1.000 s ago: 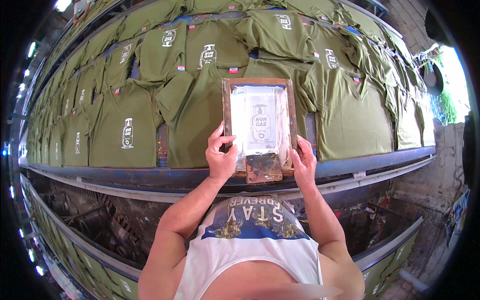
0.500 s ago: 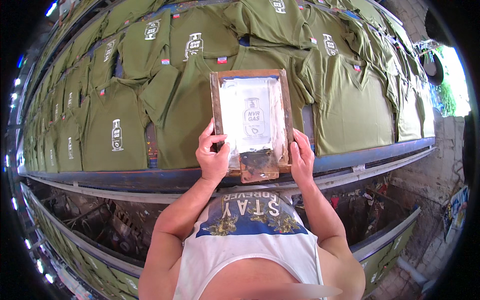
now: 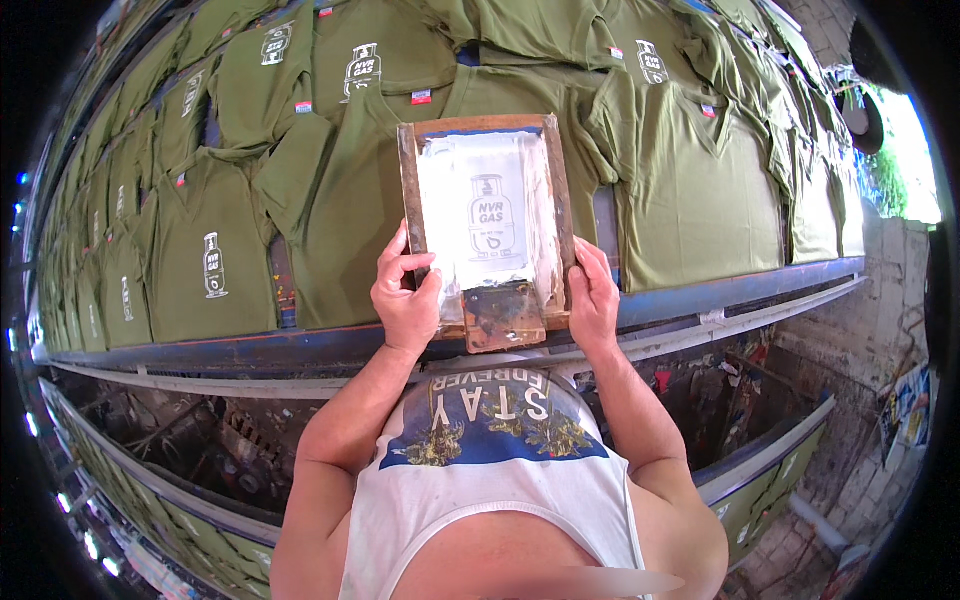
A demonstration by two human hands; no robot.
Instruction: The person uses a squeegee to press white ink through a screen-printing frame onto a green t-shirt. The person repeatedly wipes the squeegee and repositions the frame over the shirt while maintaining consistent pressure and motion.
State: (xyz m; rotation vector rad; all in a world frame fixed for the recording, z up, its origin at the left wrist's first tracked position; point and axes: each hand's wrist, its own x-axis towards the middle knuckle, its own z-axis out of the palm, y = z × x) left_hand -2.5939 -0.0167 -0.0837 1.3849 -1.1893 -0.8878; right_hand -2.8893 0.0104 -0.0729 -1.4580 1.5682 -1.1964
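Observation:
A wooden screen-printing frame (image 3: 558,230) with white mesh (image 3: 450,210) and a gas-cylinder design is held over an olive-green T-shirt (image 3: 350,190). My left hand (image 3: 408,300) is closed on the frame's left side, thumb toward the mesh. My right hand (image 3: 593,295) grips the right side, fingers along the rail. At the frame's near end, between my hands, is a flat, ink-stained brown piece (image 3: 503,320); whether it is fixed to the frame I cannot tell.
Rows of olive T-shirts (image 3: 700,190) lie on a long blue-edged bench (image 3: 680,303), several with white cylinder prints. Behind me is a lower rail (image 3: 760,455) with more green fabric over a cluttered dark gap. A paved floor (image 3: 840,330) shows at right.
Both hands and the frame have shifted left and slightly up in the view. The shirts on the bench also appear a little higher and farther left. The grip is unchanged.

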